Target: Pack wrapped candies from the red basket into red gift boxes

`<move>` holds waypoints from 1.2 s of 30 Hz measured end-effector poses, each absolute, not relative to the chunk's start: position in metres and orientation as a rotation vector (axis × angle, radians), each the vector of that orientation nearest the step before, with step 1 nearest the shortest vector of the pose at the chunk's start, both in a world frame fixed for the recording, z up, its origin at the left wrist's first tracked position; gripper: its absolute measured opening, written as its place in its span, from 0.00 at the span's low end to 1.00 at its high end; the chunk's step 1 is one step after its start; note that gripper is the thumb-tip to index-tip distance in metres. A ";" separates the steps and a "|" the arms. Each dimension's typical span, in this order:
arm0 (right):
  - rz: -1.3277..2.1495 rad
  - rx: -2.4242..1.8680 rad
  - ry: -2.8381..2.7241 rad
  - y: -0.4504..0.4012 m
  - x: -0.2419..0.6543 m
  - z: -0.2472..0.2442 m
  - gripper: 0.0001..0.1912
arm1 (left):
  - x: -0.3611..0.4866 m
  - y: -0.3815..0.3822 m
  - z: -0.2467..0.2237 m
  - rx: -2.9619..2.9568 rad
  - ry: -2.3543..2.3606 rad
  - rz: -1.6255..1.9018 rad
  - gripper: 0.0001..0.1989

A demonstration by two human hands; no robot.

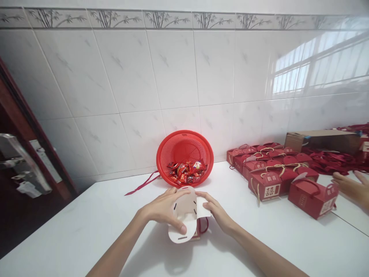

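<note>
An unclosed paper gift box (188, 229) stands before me on the white tabletop, its white inside turned up and its slotted flaps spread. Part of its red outer side and a dark red cord loop show low on the right. My left hand (161, 207) spans the box, thumb on the near rounded flap and fingers at the far one. With thumb and fingers my right hand (217, 215) grips the white side flap. Just behind the box, a red plastic basket (163, 154) leans against the wall, holding red-wrapped sweets (187, 172).
Red gift boxes (268, 181) with cord handles stand in rows at right. One separate red box (309, 198) sits nearer. Beyond are a cardboard carton (305, 138), dark red ribbons (328, 159) and another person's hand (350, 186). A dark red ribbon (142, 184) lies left of the basket.
</note>
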State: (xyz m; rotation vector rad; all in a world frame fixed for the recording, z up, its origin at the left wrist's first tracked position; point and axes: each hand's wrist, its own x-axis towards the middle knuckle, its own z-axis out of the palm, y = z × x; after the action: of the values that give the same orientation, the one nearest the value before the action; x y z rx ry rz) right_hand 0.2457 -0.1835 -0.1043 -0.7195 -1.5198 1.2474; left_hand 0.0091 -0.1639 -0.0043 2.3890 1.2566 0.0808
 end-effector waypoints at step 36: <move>1.286 -0.830 -1.015 -0.178 0.244 -0.104 0.36 | 0.001 -0.037 0.018 2.372 1.711 0.639 0.21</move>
State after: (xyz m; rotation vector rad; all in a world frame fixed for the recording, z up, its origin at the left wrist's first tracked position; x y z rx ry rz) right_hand 0.2442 -0.1777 -0.1036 -0.8301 -1.0149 1.2858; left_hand 0.0008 -0.0366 0.0179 2.3719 1.7112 0.6387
